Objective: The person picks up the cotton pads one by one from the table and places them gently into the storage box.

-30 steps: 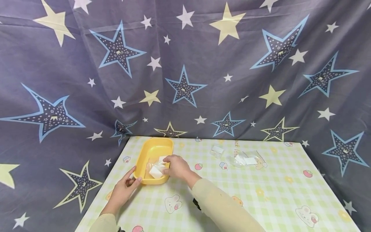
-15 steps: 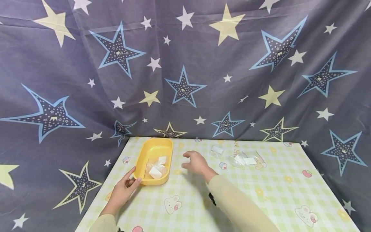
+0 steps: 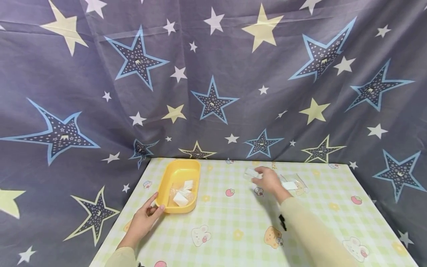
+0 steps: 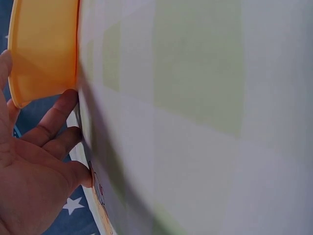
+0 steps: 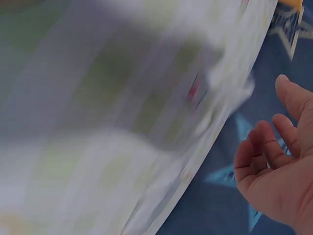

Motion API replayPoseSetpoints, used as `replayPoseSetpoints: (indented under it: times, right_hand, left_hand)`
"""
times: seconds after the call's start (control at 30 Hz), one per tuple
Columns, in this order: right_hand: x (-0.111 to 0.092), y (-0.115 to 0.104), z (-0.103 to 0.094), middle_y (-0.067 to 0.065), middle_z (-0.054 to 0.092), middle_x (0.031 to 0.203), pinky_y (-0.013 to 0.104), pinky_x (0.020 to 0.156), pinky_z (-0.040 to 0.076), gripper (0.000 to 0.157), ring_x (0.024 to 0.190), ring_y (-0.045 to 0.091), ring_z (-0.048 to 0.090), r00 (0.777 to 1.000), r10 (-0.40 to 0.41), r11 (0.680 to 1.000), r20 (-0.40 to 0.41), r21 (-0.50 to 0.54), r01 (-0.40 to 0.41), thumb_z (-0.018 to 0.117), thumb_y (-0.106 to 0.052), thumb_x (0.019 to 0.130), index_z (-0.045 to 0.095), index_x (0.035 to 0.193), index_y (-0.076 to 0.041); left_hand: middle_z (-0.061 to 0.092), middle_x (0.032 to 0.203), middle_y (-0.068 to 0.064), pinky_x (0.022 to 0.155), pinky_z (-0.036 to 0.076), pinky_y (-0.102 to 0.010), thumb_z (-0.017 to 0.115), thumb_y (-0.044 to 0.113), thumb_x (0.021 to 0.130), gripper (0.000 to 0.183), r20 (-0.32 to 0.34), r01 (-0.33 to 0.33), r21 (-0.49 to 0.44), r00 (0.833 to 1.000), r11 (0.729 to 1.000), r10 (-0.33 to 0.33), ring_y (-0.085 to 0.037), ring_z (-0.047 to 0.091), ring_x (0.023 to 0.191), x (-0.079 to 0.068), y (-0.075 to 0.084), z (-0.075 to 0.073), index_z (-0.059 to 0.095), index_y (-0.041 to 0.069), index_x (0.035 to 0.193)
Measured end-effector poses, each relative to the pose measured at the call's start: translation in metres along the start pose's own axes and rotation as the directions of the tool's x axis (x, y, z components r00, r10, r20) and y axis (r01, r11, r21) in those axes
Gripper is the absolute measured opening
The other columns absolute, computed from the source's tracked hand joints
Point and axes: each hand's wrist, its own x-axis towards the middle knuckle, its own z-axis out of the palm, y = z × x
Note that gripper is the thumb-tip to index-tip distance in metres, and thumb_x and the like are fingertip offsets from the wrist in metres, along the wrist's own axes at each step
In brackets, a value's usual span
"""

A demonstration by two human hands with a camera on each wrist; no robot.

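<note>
At the left of the table stands a yellow plastic tray [image 3: 194, 203], with clear plastic bags holding white pieces [image 3: 180, 198] inside. My left hand [image 3: 142, 220] touches the tray's near left corner, its fingers loosely spread; the left wrist view shows the same hand [image 4: 41, 161] against the tray's outer wall [image 4: 46, 49]. Over at the back right, my right hand [image 3: 269, 181] reaches beside a small clear bag with a white piece [image 3: 251, 173], thumb and finger apart. In the right wrist view, that hand [image 5: 274, 166] has loosely bent fingers and nothing in its palm; the bag [image 5: 239, 95] is blurred.
More clear plastic with a white piece [image 3: 289, 185] lies just right of my right hand, partly hidden by it. A green checked cloth [image 3: 230, 237] covers the table. Behind its back edge hangs a dark star-patterned curtain [image 3: 233, 55].
My right hand has left the tray and moved right across the table to the small clear bag. The left hand stays at the tray's corner.
</note>
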Motion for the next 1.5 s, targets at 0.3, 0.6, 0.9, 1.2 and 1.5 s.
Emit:
replayPoseSetpoints:
  times: [0.3,0.6,0.9,1.2,1.5]
  right_hand:
    - [-0.028,0.093,-0.068,0.037,0.056,0.148,0.065,0.11,0.046,0.073,0.131,0.055,0.058,0.989,0.147,0.986,-0.032,-0.073,-0.149,0.07,-0.033,0.102,0.045,0.156,0.008]
    - [-0.039,0.123,-0.074,0.041,0.043,0.156,0.069,0.116,0.039,0.099,0.14,0.06,0.047,0.982,0.186,0.98,0.024,-0.076,-0.184,0.078,-0.041,0.097,0.026,0.162,0.012]
    - [-0.033,0.124,-0.06,0.045,0.034,0.159,0.071,0.118,0.036,0.122,0.143,0.065,0.037,0.966,0.253,0.958,0.06,-0.158,-0.241,0.085,-0.051,0.089,0.013,0.166,0.012]
    - [-0.035,0.123,-0.063,0.043,0.042,0.155,0.071,0.113,0.041,0.121,0.137,0.065,0.045,0.963,0.265,0.947,0.055,-0.204,-0.249,0.083,-0.053,0.09,0.015,0.165,0.012]
    - [-0.036,0.124,-0.056,0.035,0.059,0.145,0.071,0.105,0.046,0.096,0.13,0.061,0.054,0.975,0.223,0.953,0.021,-0.214,-0.213,0.083,-0.042,0.093,0.035,0.16,0.008]
  left_hand:
    - [0.07,0.133,-0.016,0.113,0.046,-0.056,0.065,0.06,0.103,0.077,-0.009,-0.015,0.023,1.0,1.0,0.015,-0.029,0.061,0.123,0.001,0.002,0.003,0.035,0.035,0.169]
    - [0.07,0.129,-0.014,0.111,0.047,-0.053,0.065,0.059,0.103,0.077,-0.007,-0.005,0.019,1.0,1.0,0.005,-0.026,0.061,0.118,-0.001,0.002,0.003,0.035,0.035,0.169]
    - [0.07,0.127,-0.012,0.112,0.046,-0.053,0.066,0.058,0.103,0.076,-0.021,-0.012,0.01,1.0,1.0,0.012,-0.024,0.061,0.116,-0.003,0.001,0.002,0.036,0.035,0.168]
    - [0.071,0.126,-0.012,0.112,0.047,-0.053,0.066,0.059,0.102,0.077,-0.021,-0.019,0.012,1.0,1.0,0.02,-0.023,0.061,0.115,-0.002,0.003,0.001,0.036,0.035,0.168]
    - [0.072,0.128,-0.012,0.112,0.046,-0.052,0.066,0.058,0.103,0.076,-0.019,-0.013,-0.002,1.0,1.0,0.013,-0.023,0.062,0.116,-0.003,0.004,0.001,0.036,0.035,0.168]
